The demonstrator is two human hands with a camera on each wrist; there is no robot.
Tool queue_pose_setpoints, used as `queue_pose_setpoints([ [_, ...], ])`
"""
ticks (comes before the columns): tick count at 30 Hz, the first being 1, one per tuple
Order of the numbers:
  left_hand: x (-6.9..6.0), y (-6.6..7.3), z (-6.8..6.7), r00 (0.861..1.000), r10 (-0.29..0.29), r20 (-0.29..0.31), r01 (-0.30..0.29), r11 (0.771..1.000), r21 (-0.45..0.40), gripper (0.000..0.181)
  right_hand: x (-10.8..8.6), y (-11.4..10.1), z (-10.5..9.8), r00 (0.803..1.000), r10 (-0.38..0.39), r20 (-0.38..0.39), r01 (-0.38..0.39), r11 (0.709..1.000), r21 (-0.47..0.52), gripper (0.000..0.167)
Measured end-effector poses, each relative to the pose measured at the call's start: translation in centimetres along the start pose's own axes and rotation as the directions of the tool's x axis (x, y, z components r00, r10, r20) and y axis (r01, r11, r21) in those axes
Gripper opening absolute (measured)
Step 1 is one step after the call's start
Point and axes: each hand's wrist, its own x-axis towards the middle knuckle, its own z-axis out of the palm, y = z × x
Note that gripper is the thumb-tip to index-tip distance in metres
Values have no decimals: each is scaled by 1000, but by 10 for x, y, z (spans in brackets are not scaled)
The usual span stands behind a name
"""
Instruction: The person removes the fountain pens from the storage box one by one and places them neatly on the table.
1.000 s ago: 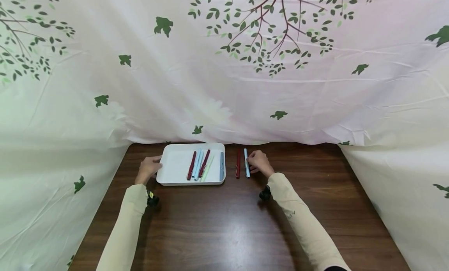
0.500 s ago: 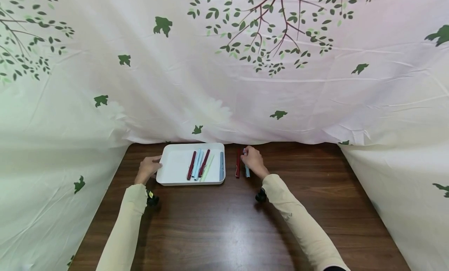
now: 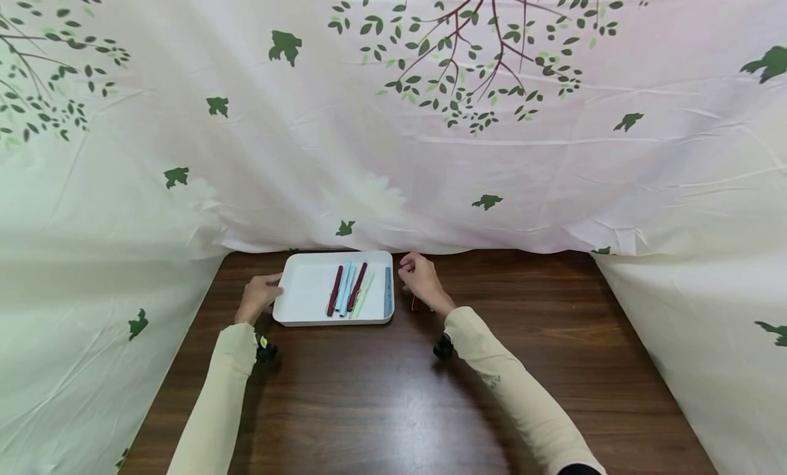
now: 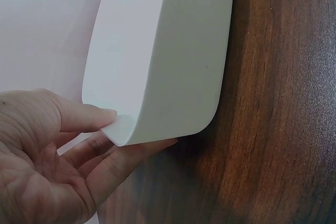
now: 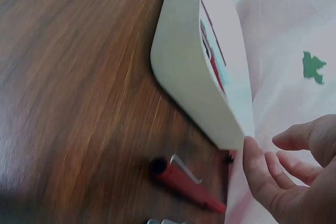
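My left hand [image 3: 257, 299] grips the left side of the white tray [image 4: 191, 51], its thumb over the rim and its fingers underneath. Inside the tray [image 3: 301, 283] lie dark red pens [image 3: 335, 290], light blue pens, a light green pen [image 3: 363, 294] and a grey-blue pen [image 3: 387, 292] along the right wall. Just right of the tray is my right hand [image 3: 424, 282], fingers bent; in the right wrist view that hand [image 5: 283, 177] has a gap between thumb and fingers with nothing in it. A red pen [image 5: 189, 187] lies on the table beside the tray, largely hidden by the hand in the head view.
The brown wooden table [image 3: 381, 393] runs up to a white cloth [image 3: 430, 174] printed with leaves and birds, which hangs behind and at both sides. A silvery end of something [image 5: 163, 222] shows at the right wrist view's bottom edge.
My right hand has moved left from beside the light blue pen, over the loose pens, to the tray's right edge. The left hand and tray have hardly moved.
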Motion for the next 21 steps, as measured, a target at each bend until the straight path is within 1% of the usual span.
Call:
queue_pose_setpoints([
  [2, 0, -1, 1, 1000, -2, 2, 2, 1000, -2, 55, -1, -4, 5, 1000, -1, 23, 0, 999, 48, 26],
  [5, 0, -3, 1, 1000, -10, 6, 10, 1000, -10, 55, -3, -9, 11, 999, -3, 52, -2, 996, 90, 25],
  [9, 0, -5, 2, 1000, -17, 11, 17, 1000, -12, 55, -6, -13, 18, 997, -12, 73, 5, 996, 93, 25],
  [13, 2, -4, 2, 1000, -26, 17, 27, 1000, -13, 54, -8, -16, 20, 994, -13, 108, 5, 997, 79, 30],
  [16, 3, -3, 1, 1000, -25, 19, 26, 999, -19, 54, -7, -20, 21, 988, 1, 152, -3, 1000, 13, 33],
  [18, 4, -2, 1, 1000, -25, 18, 25, 999, -28, 54, -5, -24, 23, 983, 8, 183, 1, 999, -53, 36],
  [21, 3, -2, 0, 999, -29, 23, 29, 999, -37, 55, -2, -27, 28, 976, 14, 217, 24, 985, -171, 40],
])
